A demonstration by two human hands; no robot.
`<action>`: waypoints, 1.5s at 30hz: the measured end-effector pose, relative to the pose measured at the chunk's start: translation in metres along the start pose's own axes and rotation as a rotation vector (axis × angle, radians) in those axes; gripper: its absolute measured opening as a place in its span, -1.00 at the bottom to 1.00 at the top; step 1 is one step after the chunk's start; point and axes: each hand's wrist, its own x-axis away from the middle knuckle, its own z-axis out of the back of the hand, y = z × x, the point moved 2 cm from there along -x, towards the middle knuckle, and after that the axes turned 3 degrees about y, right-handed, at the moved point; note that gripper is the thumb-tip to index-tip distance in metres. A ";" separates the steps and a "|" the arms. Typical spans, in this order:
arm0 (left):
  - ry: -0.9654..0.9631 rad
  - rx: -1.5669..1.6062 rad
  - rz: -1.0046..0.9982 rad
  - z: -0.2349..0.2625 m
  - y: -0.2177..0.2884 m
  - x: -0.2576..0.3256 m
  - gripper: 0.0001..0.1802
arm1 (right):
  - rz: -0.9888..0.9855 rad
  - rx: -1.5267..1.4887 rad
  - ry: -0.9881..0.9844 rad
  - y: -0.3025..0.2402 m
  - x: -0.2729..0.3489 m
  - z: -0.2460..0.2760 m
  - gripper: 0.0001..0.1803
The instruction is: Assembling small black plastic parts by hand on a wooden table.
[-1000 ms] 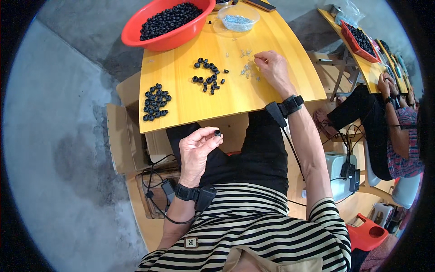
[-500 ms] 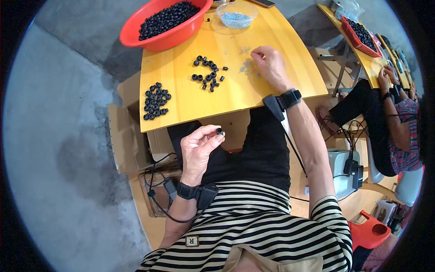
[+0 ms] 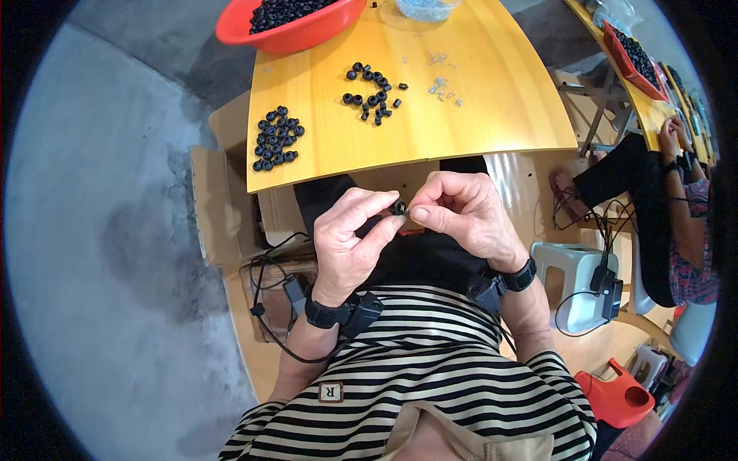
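Black bead, small and hollow, sits near the middle of the view, held in the air just off the near edge of the desk. Of the two hands, the left hand, on its 8 o'clock side, pinches it between thumb and fingertips; the right hand, at 3 o'clock, has thumb and forefinger pressed together right beside it, and whether something tiny lies between them I cannot tell. Taking the bead as the clock's centre, a cluster of black beads lies at 10 o'clock on the desk, a looser curve of beads close to 12, and scattered clear bits between 12 and 1. Farther off, a red basin full of black pieces stands at 11 and a clear tub at 12, both cut by the upper edge. At 2 o'clock, a red basket of black pieces rests on another table, with a co-worker's hand near it.
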 end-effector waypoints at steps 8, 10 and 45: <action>-0.009 -0.189 -0.124 0.000 0.008 0.000 -0.65 | -0.010 0.050 -0.018 0.006 -0.005 -0.001 -0.85; -0.021 -0.185 -0.132 -0.001 0.008 0.000 -0.65 | -0.026 0.020 -0.013 0.008 -0.006 -0.001 -0.84; 0.141 0.128 0.148 0.011 -0.020 0.007 -0.72 | 0.478 0.790 0.448 0.042 -0.097 0.007 -0.84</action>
